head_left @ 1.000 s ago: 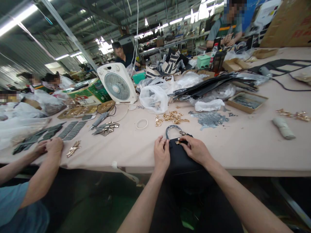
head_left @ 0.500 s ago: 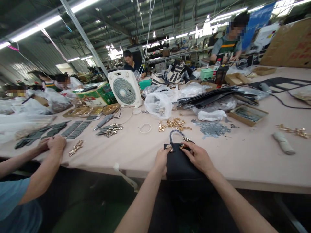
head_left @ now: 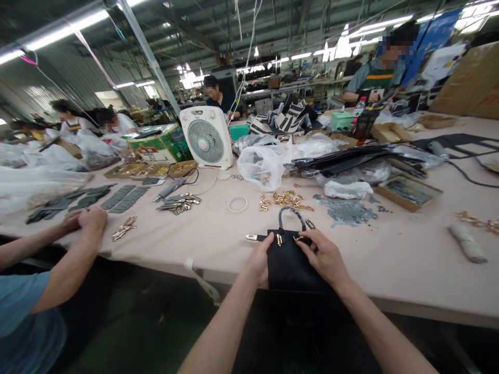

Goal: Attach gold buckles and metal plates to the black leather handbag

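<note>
The black bag (head_left: 289, 265) lies at the near edge of the table (head_left: 409, 270), its looped handle (head_left: 290, 212) pointing away. The left hand (head_left: 259, 259) grips its left side; the right hand (head_left: 325, 257) clasps its right side, fingertips at the gold clasp (head_left: 298, 238). Beyond lie gold fittings (head_left: 286, 198), a white ring (head_left: 237, 203) and a fan (head_left: 206, 136). A co-worker's hands (head_left: 83, 221) rest far left.
</note>
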A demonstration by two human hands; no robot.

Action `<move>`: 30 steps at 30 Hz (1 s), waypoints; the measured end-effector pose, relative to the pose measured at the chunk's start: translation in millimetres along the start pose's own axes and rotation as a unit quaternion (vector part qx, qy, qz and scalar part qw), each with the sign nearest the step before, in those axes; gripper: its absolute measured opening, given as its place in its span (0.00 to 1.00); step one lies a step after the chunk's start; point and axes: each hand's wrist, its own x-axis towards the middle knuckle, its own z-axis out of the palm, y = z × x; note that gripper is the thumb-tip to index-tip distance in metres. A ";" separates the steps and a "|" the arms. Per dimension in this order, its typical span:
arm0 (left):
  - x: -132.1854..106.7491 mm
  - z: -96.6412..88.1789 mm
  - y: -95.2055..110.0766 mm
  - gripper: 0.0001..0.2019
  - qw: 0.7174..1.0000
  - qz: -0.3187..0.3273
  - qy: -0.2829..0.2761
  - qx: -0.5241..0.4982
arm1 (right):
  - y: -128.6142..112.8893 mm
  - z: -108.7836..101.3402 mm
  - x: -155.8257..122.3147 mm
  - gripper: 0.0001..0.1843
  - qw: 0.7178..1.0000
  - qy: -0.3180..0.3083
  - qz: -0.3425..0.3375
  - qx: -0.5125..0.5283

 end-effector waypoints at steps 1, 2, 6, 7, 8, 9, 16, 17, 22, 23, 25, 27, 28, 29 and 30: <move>-0.6 -1.0 0.7 0.22 1.000 -0.008 -0.003 -0.004 | -1.0 1.8 -0.5 0.12 1.000 0.002 0.002 0.000; -1.2 -2.2 1.4 0.23 1.000 -0.015 -0.006 -0.008 | -2.5 3.8 -1.0 0.12 1.000 0.004 0.005 0.001; -4.2 -6.6 4.5 0.25 0.999 -0.031 -0.022 -0.020 | -12.7 8.3 -1.6 0.14 1.000 0.004 0.016 -0.004; -4.9 -7.4 5.1 0.26 0.999 -0.037 -0.028 -0.023 | -15.7 7.8 -0.9 0.15 1.000 0.003 0.016 -0.008; -5.6 -7.9 5.7 0.26 0.998 -0.042 -0.033 -0.025 | -18.4 6.6 0.2 0.15 1.000 -0.001 0.014 -0.011; -6.0 -8.2 6.0 0.27 0.998 -0.046 -0.035 -0.028 | -20.8 4.8 1.9 0.15 1.000 -0.007 0.013 -0.013; -4.3 -6.4 6.7 0.29 0.997 -0.047 -0.048 -0.048 | -25.8 -7.0 16.2 0.14 0.996 -0.080 0.019 -0.023; -4.1 -6.2 7.0 0.29 0.997 -0.045 -0.047 -0.049 | -25.7 -6.8 17.1 0.13 0.996 -0.081 0.018 -0.026; -3.4 -7.3 7.5 0.25 0.998 -0.030 -0.025 -0.051 | -24.3 0.3 16.8 0.10 0.996 -0.072 0.019 -0.040; -3.2 -7.7 7.3 0.25 0.998 -0.026 -0.019 -0.053 | -23.8 2.2 16.2 0.10 0.997 -0.068 0.021 -0.042; -2.8 -8.1 7.0 0.24 0.998 -0.018 0.000 -0.057 | -22.8 5.8 15.1 0.11 0.996 -0.062 0.019 -0.053; -2.5 -7.8 7.2 0.22 0.998 -0.004 0.024 -0.058 | -22.4 8.5 14.3 0.11 0.996 -0.058 0.009 -0.071; -2.3 -7.4 7.5 0.22 0.998 0.002 0.034 -0.058 | -22.5 9.6 14.1 0.11 0.995 -0.057 0.002 -0.080; -2.1 -7.1 7.7 0.21 0.998 0.006 0.041 -0.056 | -23.0 10.5 14.0 0.11 0.994 -0.056 -0.004 -0.090; -1.8 -6.9 7.9 0.21 0.998 0.009 0.044 -0.054 | -23.7 11.1 14.1 0.11 0.994 -0.053 -0.011 -0.098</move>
